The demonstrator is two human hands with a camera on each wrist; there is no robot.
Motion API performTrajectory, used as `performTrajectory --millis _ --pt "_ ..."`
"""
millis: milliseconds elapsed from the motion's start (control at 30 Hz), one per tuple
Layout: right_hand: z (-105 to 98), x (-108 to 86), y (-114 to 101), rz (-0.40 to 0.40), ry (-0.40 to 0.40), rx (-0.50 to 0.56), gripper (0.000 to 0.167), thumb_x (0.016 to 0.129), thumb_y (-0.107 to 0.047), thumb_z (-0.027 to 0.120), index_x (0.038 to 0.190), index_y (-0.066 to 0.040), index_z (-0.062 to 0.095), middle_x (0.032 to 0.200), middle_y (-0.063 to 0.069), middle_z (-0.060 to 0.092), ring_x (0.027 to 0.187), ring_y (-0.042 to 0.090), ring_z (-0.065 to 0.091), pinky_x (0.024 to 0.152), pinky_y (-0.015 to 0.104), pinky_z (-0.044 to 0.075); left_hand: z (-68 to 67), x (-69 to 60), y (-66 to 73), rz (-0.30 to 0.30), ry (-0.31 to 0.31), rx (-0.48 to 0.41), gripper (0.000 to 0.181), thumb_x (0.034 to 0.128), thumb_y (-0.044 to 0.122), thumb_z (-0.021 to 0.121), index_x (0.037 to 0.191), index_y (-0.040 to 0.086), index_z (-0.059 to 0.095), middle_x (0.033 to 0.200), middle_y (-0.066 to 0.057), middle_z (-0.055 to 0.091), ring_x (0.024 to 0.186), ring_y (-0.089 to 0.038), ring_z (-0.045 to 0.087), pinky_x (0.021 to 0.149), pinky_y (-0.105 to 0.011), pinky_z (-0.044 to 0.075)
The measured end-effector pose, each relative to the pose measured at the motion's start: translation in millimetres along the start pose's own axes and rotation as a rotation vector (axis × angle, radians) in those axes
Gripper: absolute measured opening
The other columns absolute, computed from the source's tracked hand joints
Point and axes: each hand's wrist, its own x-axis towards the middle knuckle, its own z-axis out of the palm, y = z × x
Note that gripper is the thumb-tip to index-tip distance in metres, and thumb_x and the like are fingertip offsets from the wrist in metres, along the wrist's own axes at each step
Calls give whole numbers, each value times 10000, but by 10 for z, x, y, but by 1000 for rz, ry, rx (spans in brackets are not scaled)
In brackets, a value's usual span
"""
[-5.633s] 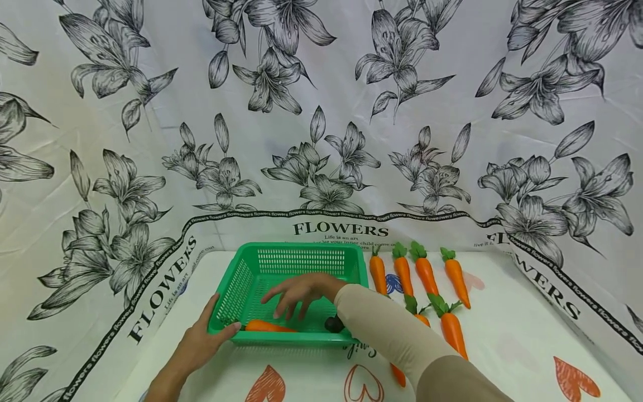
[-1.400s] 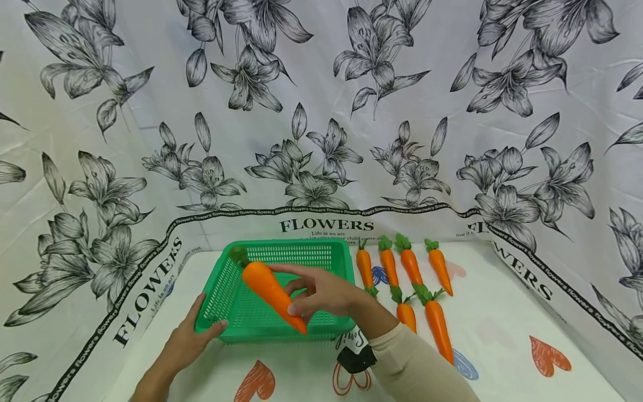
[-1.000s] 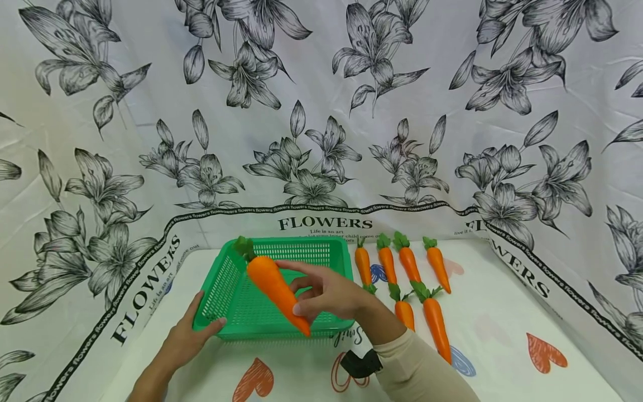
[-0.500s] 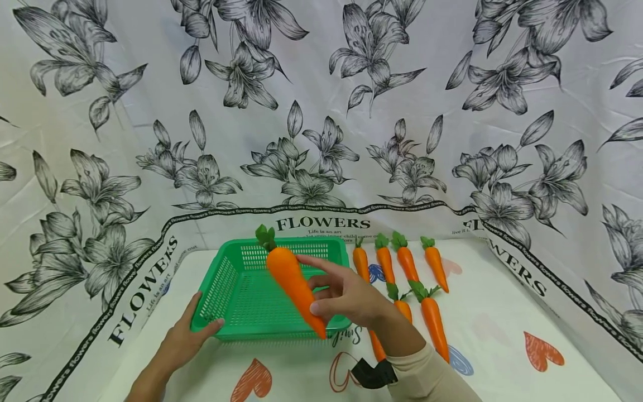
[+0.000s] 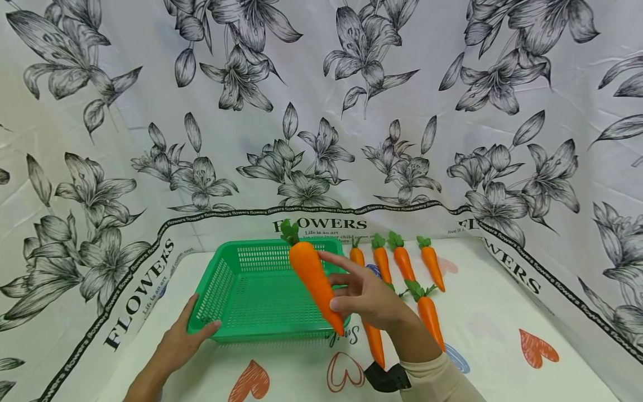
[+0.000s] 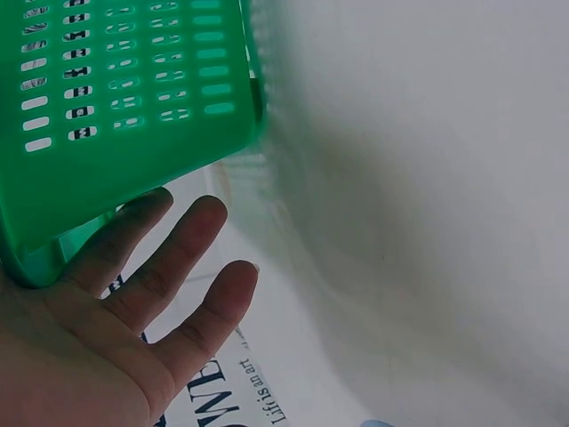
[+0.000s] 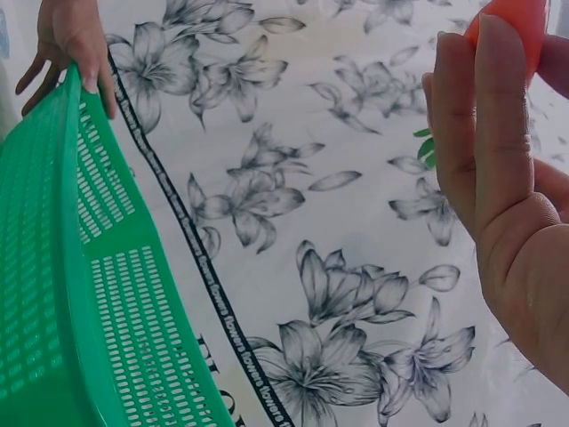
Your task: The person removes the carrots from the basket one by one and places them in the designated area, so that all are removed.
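Observation:
My right hand (image 5: 369,296) pinches an orange carrot (image 5: 313,276) with green leaves near its pointed end, thumb in front. It holds the carrot tilted, leaves up and to the left, over the right part of a green plastic basket (image 5: 266,304) whose slotted floor shows. In the right wrist view, two long fingers (image 7: 502,116) partly cover the carrot (image 7: 524,27). My left hand (image 5: 176,340) holds the basket's front left corner, thumb over the rim and fingers outside. The left wrist view shows those fingers (image 6: 182,253) spread below the basket wall (image 6: 133,151).
Several carrots lie right of the basket: a back row with one carrot (image 5: 429,262) at its right end, and a front row with another carrot (image 5: 429,318). My right forearm partly hides the front row. A flower-printed curtain (image 5: 321,139) stands behind the white table (image 5: 492,346).
Earlier my right hand reached into the basket, where a carrot lay. It now holds a carrot up and has carried it rightward, turning it more upright. My left hand stays on the basket corner.

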Motion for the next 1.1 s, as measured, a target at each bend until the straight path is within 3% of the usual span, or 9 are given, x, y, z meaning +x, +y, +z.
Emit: performTrajectory --millis 133,367,667,900,1100 --pt "-4 -41 -22 -19 -5 17 743 907 -26 646 1533 -87 249 1138 198 566 752 215 646 623 346 568 -4 -5 -4 0 4 -5 1036 908 594 551 1534 139 -137 1453 -424 170 1251 -629 271 887 -670 372" --pt "-54 -113 -41 -66 -19 9 731 925 0 612 1535 -56 212 1150 182 571 710 164 599 636 267 541 0 7 -11 -12 -2 0 1050 897 611 553 1536 130 -126 1454 -424 162 1249 -630 273 882 -671 375" --pt "-103 -221 -89 -96 29 -27 719 926 18 597 1536 -73 227 1104 145 544 680 131 503 614 236 505 -4 5 -24 -6 -2 -10 1059 891 616 559 1536 144 -136 1460 -419 157 1255 -629 266 880 -666 377" --pt "-147 -290 -117 -114 32 -30 724 919 57 569 1539 -72 217 1219 209 551 725 163 597 625 267 545 -3 9 -22 -8 0 -8 1066 887 623 558 1536 133 -131 1467 -412 149 1259 -628 258 894 -687 354" --pt "-182 -358 -151 -113 43 -35 726 919 68 552 1540 -67 201 1201 213 530 681 149 536 625 246 522 -1 3 -18 -5 2 -16 1059 890 616 562 1538 138 -126 1475 -401 148 1268 -621 248 903 -691 345"
